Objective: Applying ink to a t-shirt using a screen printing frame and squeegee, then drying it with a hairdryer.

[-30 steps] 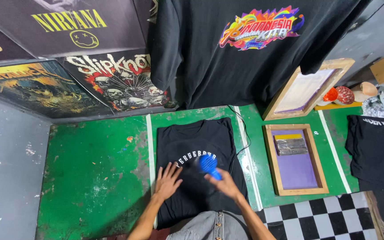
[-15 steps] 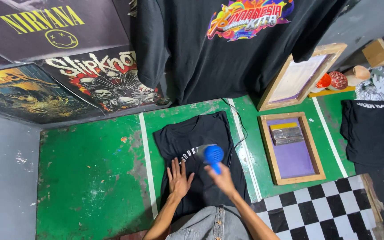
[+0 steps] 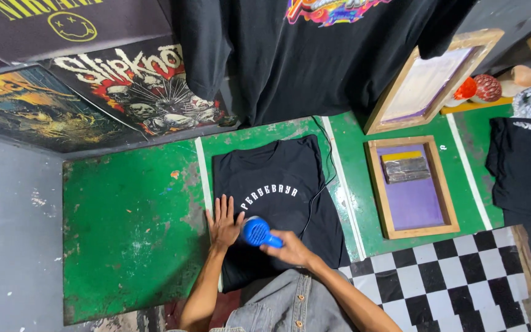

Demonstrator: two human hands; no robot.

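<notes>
Since the earlier frame the left hand (image 3: pixel 224 222) has slid toward 9 o'clock on the black shirt (image 3: pixel 275 184), and the blue dryer (image 3: pixel 257 232) has dropped toward 6 o'clock, below the white arched lettering (image 3: pixel 270 193) instead of over it.

The left hand lies flat, fingers spread wide, on the shirt's lower left part, just beside the dryer. The right hand (image 3: pixel 291 249) is wrapped around the dryer's handle, with the round blue head pointing toward 10 o'clock. A thin black cord (image 3: pixel 322 184) runs from it toward 1 o'clock along the shirt's right edge.

Counted: one shirt laid out on the green tabletop (image 3: pixel 130 227), one dryer, two wooden screen frames. One frame (image 3: pixel 412 187), at 3 o'clock, lies flat with a purple mesh and a squeegee (image 3: pixel 405 168) in it; the other frame (image 3: pixel 425 80) leans at 1 o'clock. A second dark shirt (image 3: pixel 527 169) lies at the far right edge, and one large one (image 3: pixel 321 55) hangs at 12 o'clock.

Bare green surface stretches toward 9 o'clock of the shirt; a white line (image 3: pixel 203 178) borders the shirt's left edge.
</notes>
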